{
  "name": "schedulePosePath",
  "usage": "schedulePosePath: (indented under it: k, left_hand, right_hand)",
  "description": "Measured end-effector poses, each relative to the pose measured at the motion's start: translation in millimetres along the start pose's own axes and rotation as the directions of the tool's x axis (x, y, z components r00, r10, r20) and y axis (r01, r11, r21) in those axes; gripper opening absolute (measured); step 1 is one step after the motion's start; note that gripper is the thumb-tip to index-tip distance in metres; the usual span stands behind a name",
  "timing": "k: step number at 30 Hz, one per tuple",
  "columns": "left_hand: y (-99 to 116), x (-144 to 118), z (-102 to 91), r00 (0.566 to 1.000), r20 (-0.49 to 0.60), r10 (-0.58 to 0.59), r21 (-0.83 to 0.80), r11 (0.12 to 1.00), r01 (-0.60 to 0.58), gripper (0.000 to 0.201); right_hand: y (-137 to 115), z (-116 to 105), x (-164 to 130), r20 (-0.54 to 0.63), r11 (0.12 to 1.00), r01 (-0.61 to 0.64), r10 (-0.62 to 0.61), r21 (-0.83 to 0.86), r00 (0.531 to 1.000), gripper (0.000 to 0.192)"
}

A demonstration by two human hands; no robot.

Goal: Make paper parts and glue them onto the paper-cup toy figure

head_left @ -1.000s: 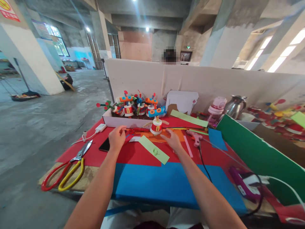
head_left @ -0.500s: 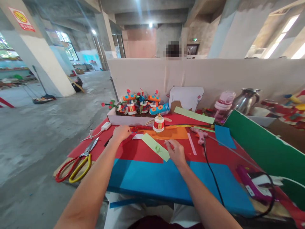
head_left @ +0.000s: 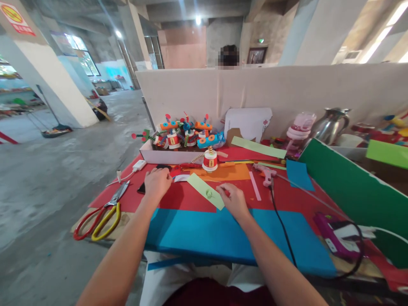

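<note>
Light-green paper strip (head_left: 204,191), red table sheet (head_left: 188,199) over blue sheet (head_left: 216,236), red-and-yellow-handled scissors (head_left: 102,212), pink glue gun (head_left: 266,173)

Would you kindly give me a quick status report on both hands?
Left hand flat on red sheet, over black phone. Right hand pinching small red piece beside light green strip. Glue gun and its cord close by.

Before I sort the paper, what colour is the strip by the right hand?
Light green strip, clearest in the head view.
</note>
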State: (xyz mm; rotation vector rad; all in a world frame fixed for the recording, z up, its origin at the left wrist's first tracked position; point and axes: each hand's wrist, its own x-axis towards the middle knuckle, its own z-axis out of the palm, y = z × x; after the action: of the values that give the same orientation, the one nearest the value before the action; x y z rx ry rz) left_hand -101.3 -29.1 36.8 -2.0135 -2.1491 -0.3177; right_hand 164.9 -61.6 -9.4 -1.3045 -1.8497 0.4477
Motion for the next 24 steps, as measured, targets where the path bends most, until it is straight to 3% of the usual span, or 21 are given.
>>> schedulePosePath:
  k: [2,4,7,9,12,16,19,22,24]
  left_hand:
    - [-0.6,-12.5,-6.5,0.994,-0.108,-0.029,-0.209,0.978,0.006,0.017]
    - [1.2,-26.4,-7.6,0.990,-0.132,-0.051,-0.497,0.868,-0.022,0.018]
    - [8.4,-43.9,2.6,0.998,-0.031,-0.057,-0.797,0.604,0.010,0.025]
    - [14.3,-51.3,14.2,0.999,0.038,-0.032,-0.857,0.513,0.049,0.025]
    - [19.9,-57.7,29.1,0.997,0.076,-0.003,-0.855,0.514,0.067,0.024]
    - [19.5,-62.6,34.8,0.998,0.058,0.002,-0.809,0.586,0.046,0.025]
    - [18.1,-64.7,34.3,1.000,0.025,0.001,-0.770,0.637,0.018,0.025]
    - [18.5,-65.4,35.4,1.000,0.004,0.018,-0.750,0.662,-0.009,0.025]
    - [19.3,-65.7,36.7,1.000,0.002,0.031,-0.740,0.672,-0.019,0.024]
  right_hand:
    - [-0.2,-5.7,-2.6,0.051,0.993,-0.006,0.012,-0.118,0.999,0.018]
    - [-2.4,-12.3,-4.3,0.104,0.968,-0.043,0.071,-0.249,0.992,0.016]
    - [-9.3,-19.3,-4.9,0.218,0.910,-0.084,0.186,-0.406,0.958,0.019]
    - [-14.5,-20.1,-4.9,0.287,0.879,-0.076,0.234,-0.471,0.929,0.029]
    - [-19.2,-16.5,-5.9,0.334,0.876,-0.073,0.258,-0.477,0.906,0.024]
    - [-20.3,-12.3,-7.0,0.335,0.887,-0.106,0.277,-0.450,0.900,0.015]
    - [-21.4,-9.7,-2.4,0.324,0.905,-0.096,0.245,-0.414,0.914,0.030]
    - [-23.6,-0.1,7.9,0.401,0.957,-0.005,0.126,-0.289,0.907,0.054]
    - [-24.2,10.7,15.3,0.462,0.974,0.052,0.057,-0.220,0.885,0.054]
